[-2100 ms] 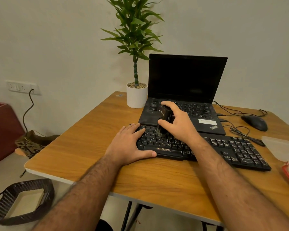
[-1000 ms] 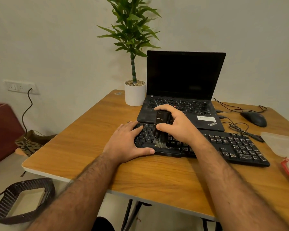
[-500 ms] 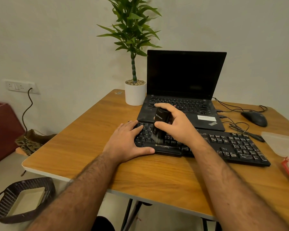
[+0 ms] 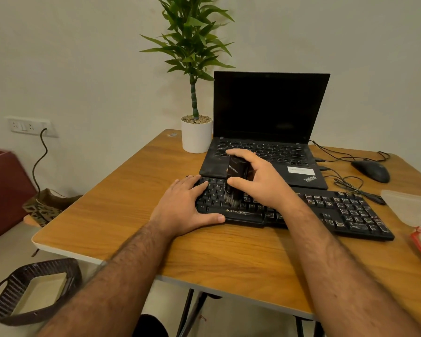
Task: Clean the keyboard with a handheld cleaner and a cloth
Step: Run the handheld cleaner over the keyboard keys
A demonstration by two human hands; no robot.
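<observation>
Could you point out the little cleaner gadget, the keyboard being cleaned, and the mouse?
handheld cleaner (image 4: 236, 169): head view, its black body.
keyboard (image 4: 345, 212): head view, right-side keys.
mouse (image 4: 371, 170): head view, its top.

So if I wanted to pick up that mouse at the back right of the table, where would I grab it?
Probably from above, palm over the domed back of the mouse, fingers and thumb pinching its two long sides. It lies flat on the table with open space round it. Its cable trails off toward the laptop, so lift gently.
</observation>
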